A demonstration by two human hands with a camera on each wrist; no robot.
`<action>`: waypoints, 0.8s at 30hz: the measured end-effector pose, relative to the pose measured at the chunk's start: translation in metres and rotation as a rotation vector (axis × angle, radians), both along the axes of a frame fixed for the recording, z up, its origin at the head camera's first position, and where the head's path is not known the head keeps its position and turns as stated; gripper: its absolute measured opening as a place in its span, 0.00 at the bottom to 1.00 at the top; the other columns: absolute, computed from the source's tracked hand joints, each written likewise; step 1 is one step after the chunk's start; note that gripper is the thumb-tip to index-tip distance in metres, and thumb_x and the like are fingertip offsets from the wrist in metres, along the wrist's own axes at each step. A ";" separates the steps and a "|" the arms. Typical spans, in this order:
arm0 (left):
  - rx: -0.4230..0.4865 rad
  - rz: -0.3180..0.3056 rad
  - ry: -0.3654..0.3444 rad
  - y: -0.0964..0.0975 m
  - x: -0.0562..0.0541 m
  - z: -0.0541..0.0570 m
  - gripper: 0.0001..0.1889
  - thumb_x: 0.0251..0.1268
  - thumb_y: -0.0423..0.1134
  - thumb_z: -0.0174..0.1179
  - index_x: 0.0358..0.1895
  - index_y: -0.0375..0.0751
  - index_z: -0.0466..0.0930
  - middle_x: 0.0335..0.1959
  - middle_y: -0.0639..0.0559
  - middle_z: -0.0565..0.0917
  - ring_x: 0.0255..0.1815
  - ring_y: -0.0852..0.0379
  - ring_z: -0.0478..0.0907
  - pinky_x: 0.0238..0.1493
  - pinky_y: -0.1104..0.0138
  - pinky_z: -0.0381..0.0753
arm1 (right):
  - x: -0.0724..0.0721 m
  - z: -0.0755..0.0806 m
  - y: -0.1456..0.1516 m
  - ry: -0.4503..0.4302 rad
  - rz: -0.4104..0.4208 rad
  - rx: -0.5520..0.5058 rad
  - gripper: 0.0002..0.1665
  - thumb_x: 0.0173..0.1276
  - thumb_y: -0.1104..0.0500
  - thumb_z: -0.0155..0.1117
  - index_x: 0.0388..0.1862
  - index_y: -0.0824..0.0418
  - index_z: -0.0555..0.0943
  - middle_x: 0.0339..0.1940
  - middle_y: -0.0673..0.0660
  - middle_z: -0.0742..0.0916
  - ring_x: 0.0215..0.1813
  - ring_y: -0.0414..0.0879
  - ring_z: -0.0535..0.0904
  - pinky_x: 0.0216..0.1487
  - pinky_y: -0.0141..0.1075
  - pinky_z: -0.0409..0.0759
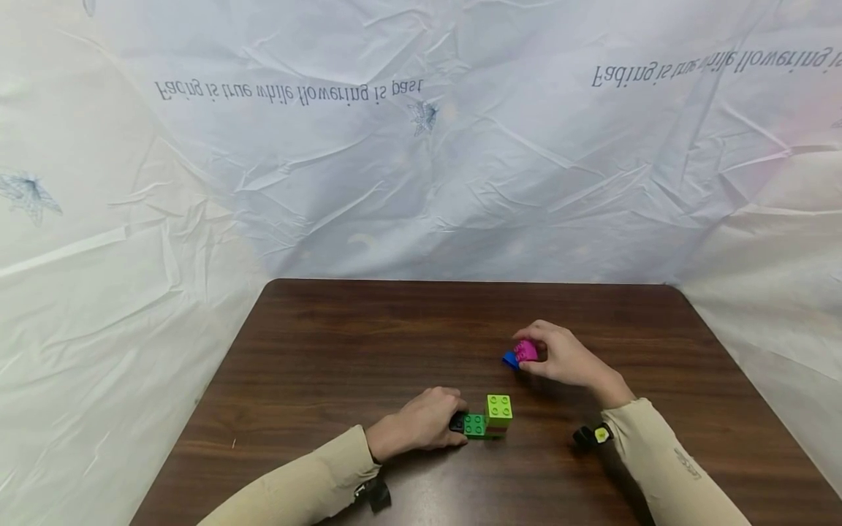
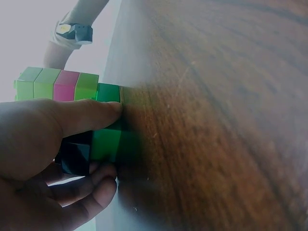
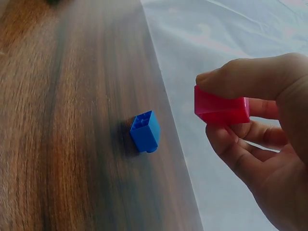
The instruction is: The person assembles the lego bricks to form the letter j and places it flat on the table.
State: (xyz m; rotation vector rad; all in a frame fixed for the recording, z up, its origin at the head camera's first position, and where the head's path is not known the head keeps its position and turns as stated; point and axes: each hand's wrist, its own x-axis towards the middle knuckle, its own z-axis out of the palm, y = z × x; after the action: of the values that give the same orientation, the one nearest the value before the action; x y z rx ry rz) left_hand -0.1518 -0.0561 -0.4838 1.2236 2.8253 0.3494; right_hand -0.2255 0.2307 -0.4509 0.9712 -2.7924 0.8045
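Observation:
On the table stands a toy brick build: a green base brick point(image 1: 473, 425), a lime green brick stack point(image 1: 498, 410) with a pink layer at its right end, and a black brick point(image 2: 76, 156) at its left end. My left hand point(image 1: 424, 420) grips the black end between thumb and fingers, partly hiding it. Held off the table, a pink brick point(image 3: 221, 108) is pinched between the thumb and fingers of my right hand point(image 1: 559, 354). Below it a blue brick point(image 3: 146, 132) lies on its side on the table, apart from the hand.
The dark wooden table point(image 1: 368, 329) has rounded far corners. White printed sheeting point(image 1: 421, 175) hangs behind it and along both sides. Each wrist wears a strapped black device, the right one point(image 1: 592, 436) with a yellow mark.

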 end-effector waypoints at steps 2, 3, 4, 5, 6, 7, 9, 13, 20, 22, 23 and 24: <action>-0.002 0.001 -0.003 0.000 0.000 0.000 0.16 0.53 0.53 0.72 0.39 0.48 0.84 0.30 0.62 0.77 0.28 0.71 0.71 0.28 0.78 0.71 | 0.001 0.001 0.000 -0.004 0.008 -0.020 0.28 0.53 0.59 0.77 0.54 0.62 0.81 0.45 0.52 0.81 0.39 0.39 0.78 0.36 0.30 0.80; -0.003 0.002 -0.004 0.000 0.000 0.000 0.16 0.53 0.53 0.72 0.39 0.48 0.84 0.30 0.62 0.77 0.28 0.71 0.72 0.28 0.78 0.71 | 0.002 0.001 0.000 -0.003 0.012 -0.028 0.27 0.53 0.59 0.77 0.54 0.62 0.81 0.45 0.52 0.81 0.40 0.39 0.78 0.36 0.30 0.80; -0.005 0.003 -0.007 0.000 0.000 0.000 0.16 0.53 0.53 0.72 0.40 0.48 0.84 0.30 0.62 0.77 0.28 0.71 0.72 0.28 0.78 0.71 | 0.002 0.001 0.000 0.001 0.016 -0.036 0.27 0.53 0.59 0.77 0.54 0.62 0.82 0.45 0.51 0.81 0.40 0.39 0.78 0.36 0.31 0.80; -0.006 0.004 -0.008 0.000 -0.001 0.000 0.16 0.53 0.53 0.72 0.40 0.48 0.85 0.30 0.62 0.77 0.28 0.71 0.72 0.28 0.78 0.71 | 0.003 0.001 0.000 0.007 0.020 -0.044 0.27 0.53 0.59 0.76 0.53 0.62 0.82 0.45 0.51 0.81 0.40 0.39 0.77 0.36 0.31 0.80; -0.007 0.006 -0.010 0.000 -0.001 0.000 0.16 0.53 0.53 0.72 0.40 0.48 0.85 0.30 0.62 0.77 0.28 0.71 0.72 0.28 0.78 0.71 | 0.003 0.001 -0.001 0.014 0.023 -0.052 0.27 0.53 0.59 0.76 0.53 0.61 0.82 0.45 0.50 0.80 0.40 0.39 0.77 0.36 0.32 0.80; -0.007 0.007 -0.012 0.000 -0.001 0.000 0.16 0.53 0.53 0.72 0.40 0.48 0.85 0.31 0.62 0.77 0.29 0.71 0.72 0.28 0.78 0.72 | 0.004 0.001 -0.001 0.018 0.026 -0.063 0.26 0.53 0.59 0.76 0.52 0.60 0.82 0.45 0.49 0.80 0.40 0.39 0.77 0.36 0.33 0.81; -0.009 0.009 -0.011 0.000 -0.002 0.000 0.16 0.53 0.53 0.72 0.40 0.49 0.85 0.31 0.62 0.77 0.29 0.71 0.72 0.28 0.78 0.72 | 0.006 0.001 -0.002 0.031 0.032 -0.079 0.24 0.54 0.59 0.76 0.51 0.57 0.83 0.45 0.48 0.81 0.41 0.38 0.77 0.37 0.35 0.81; -0.006 0.007 -0.005 0.000 -0.002 -0.001 0.16 0.53 0.53 0.72 0.40 0.49 0.84 0.30 0.63 0.77 0.28 0.71 0.72 0.28 0.77 0.72 | 0.012 0.002 -0.003 0.043 0.053 -0.131 0.20 0.57 0.56 0.75 0.50 0.52 0.83 0.45 0.46 0.81 0.41 0.37 0.77 0.37 0.38 0.82; 0.007 -0.002 -0.004 0.000 -0.001 -0.001 0.16 0.52 0.52 0.72 0.39 0.48 0.84 0.30 0.63 0.76 0.28 0.71 0.71 0.28 0.78 0.72 | 0.022 0.002 -0.004 0.069 0.088 -0.194 0.20 0.61 0.54 0.72 0.52 0.52 0.82 0.46 0.46 0.83 0.38 0.35 0.75 0.33 0.37 0.79; 0.006 -0.001 -0.004 0.000 -0.001 -0.001 0.16 0.53 0.52 0.72 0.40 0.48 0.85 0.30 0.63 0.77 0.28 0.71 0.72 0.28 0.78 0.72 | 0.025 0.002 -0.005 0.073 0.082 -0.204 0.21 0.61 0.55 0.73 0.53 0.52 0.82 0.46 0.45 0.83 0.38 0.35 0.75 0.33 0.37 0.78; 0.004 0.000 -0.003 0.000 -0.001 -0.002 0.16 0.53 0.52 0.72 0.40 0.48 0.85 0.30 0.63 0.77 0.29 0.71 0.72 0.28 0.78 0.72 | 0.026 0.003 -0.006 0.076 0.078 -0.208 0.21 0.61 0.55 0.73 0.54 0.52 0.82 0.46 0.45 0.83 0.37 0.36 0.75 0.33 0.36 0.77; 0.004 0.001 -0.002 -0.001 -0.001 -0.002 0.16 0.52 0.52 0.72 0.39 0.49 0.84 0.30 0.63 0.76 0.29 0.71 0.72 0.28 0.78 0.72 | 0.027 0.003 -0.006 0.076 0.074 -0.211 0.22 0.60 0.55 0.73 0.54 0.52 0.82 0.46 0.44 0.82 0.37 0.36 0.75 0.33 0.36 0.77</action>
State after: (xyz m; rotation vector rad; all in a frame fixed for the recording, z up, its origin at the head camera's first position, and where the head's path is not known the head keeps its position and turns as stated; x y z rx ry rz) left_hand -0.1532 -0.0566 -0.4855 1.2224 2.8248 0.3569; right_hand -0.1982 0.2247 -0.4480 1.0480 -2.5576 1.0249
